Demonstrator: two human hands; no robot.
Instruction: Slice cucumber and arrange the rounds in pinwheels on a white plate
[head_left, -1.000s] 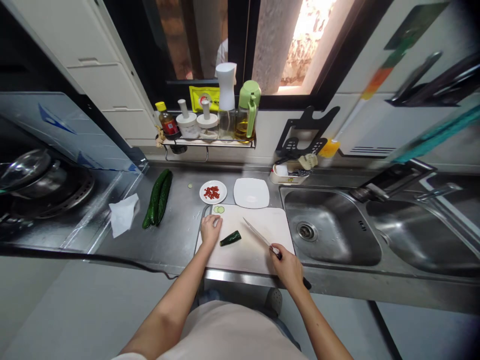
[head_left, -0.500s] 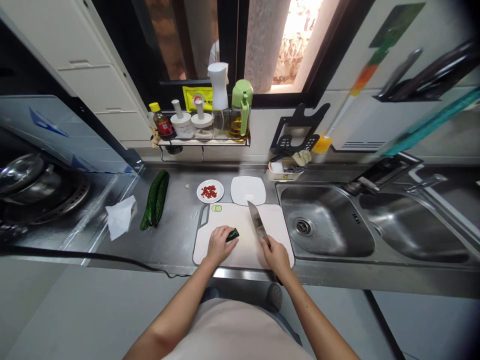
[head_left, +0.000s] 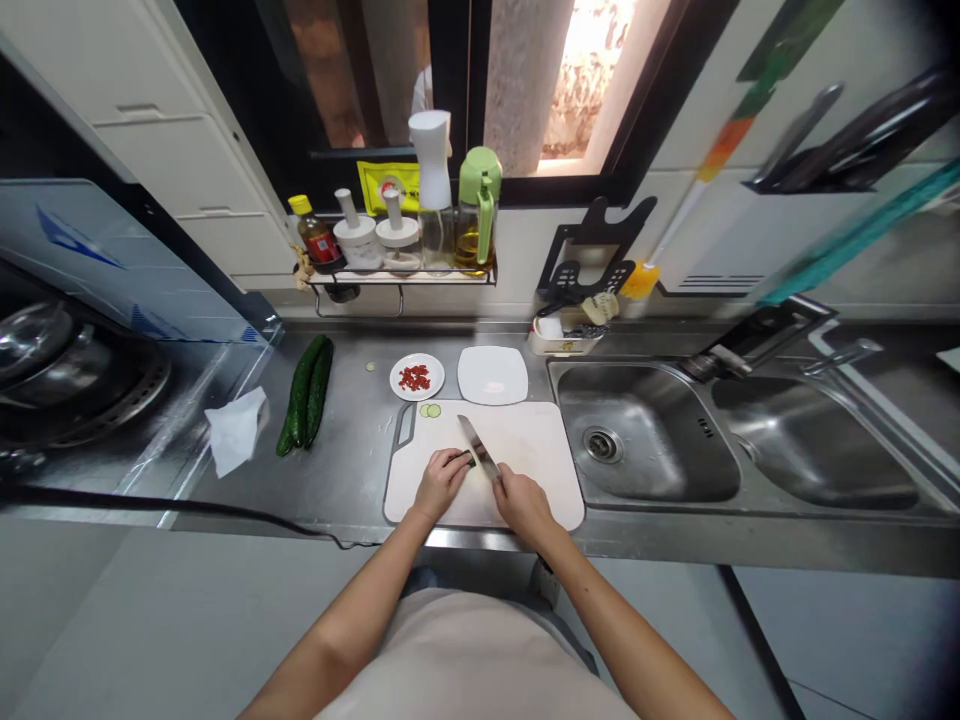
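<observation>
A short piece of cucumber (head_left: 471, 461) lies on the white cutting board (head_left: 525, 500), and my left hand (head_left: 441, 482) is closed around it, hiding most of it. My right hand (head_left: 523, 505) grips the handle of a kitchen knife (head_left: 478, 447). The blade slants up and left across the board, right beside the cucumber piece; whether it touches is hard to make out. At the board's upper left corner lie a few cucumber slices (head_left: 430, 411). Behind the board stand a small plate (head_left: 403, 388) of chopped red pieces and a bare white square plate (head_left: 493, 375).
Whole cucumbers (head_left: 306, 393) and a crumpled white tissue (head_left: 235, 430) lie on the steel counter to the left. A double sink (head_left: 652, 435) borders the board on the right. Above hangs a rack (head_left: 405, 277) with seasoning jars and an oil bottle (head_left: 478, 210).
My right hand has brought the knife leftward, from the board's right part to the cucumber piece. My left hand stays on the piece. The view has shifted slightly.
</observation>
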